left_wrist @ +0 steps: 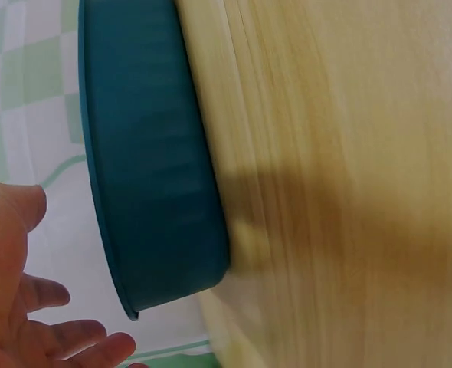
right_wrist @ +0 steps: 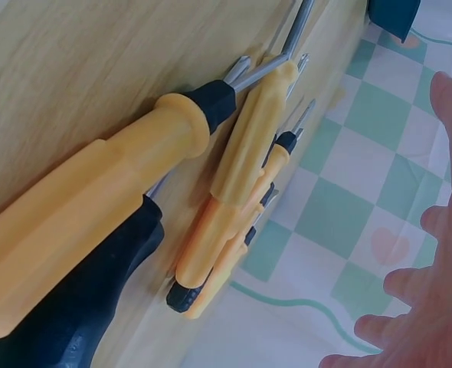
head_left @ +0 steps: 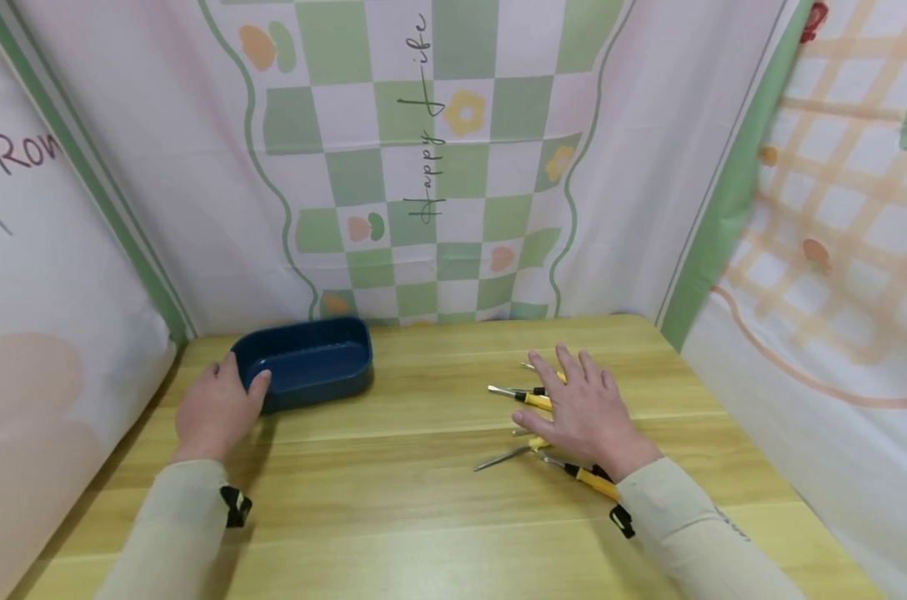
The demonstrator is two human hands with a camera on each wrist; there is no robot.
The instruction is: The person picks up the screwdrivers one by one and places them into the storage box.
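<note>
A dark blue rectangular bin [head_left: 314, 385] stands at the back left of the table. My left hand [head_left: 215, 410] is at its left end, thumb and fingers spread on either side of the corner in the head view. From the left wrist, a gap shows between the fingers [left_wrist: 80, 337] and the bin's wall [left_wrist: 153, 176]. To the right, my right hand [head_left: 584, 412] hovers with fingers spread over several screwdrivers, holding nothing. One yellow-handled screwdriver [right_wrist: 111, 207] lies beside a black-handled screwdriver [right_wrist: 73, 299]; more yellow-handled screwdrivers [right_wrist: 249, 146] lie loosely together, partly hidden under the hand in the head view.
The wooden table [head_left: 393, 500] ends at the back against a green-and-white checked curtain [head_left: 423, 183]. Patterned cloth [head_left: 836, 275] hangs along the right side, and white cloth [head_left: 56, 275] borders the left edge. Black straps [head_left: 236, 507] sit on both sleeves.
</note>
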